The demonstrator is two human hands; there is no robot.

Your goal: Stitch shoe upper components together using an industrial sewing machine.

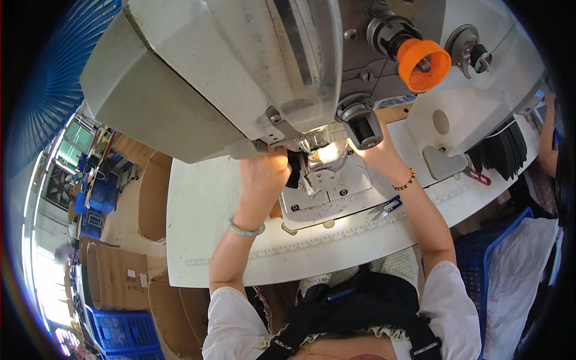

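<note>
White table (207,231): one.
Sewing machine (192,66): one, on the table.
Left hand (263,175): fingers bent, at the black piece; fingertips hidden, cannot tell if pinching.
Right hand (384,159): fingertips hidden behind the machine, grip unclear.
Black piece (293,170): one, beside the presser foot.
Snips (393,204): one pair, near the right forearm.

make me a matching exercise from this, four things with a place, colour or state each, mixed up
1. left hand
2. snips
3. cup-shaped part
4. right hand

A. orange
B. beaded bracelet at its wrist
C. lying on the table
D. pale bangle at its wrist

Pairs: 1-D, 2-C, 3-A, 4-B
</note>
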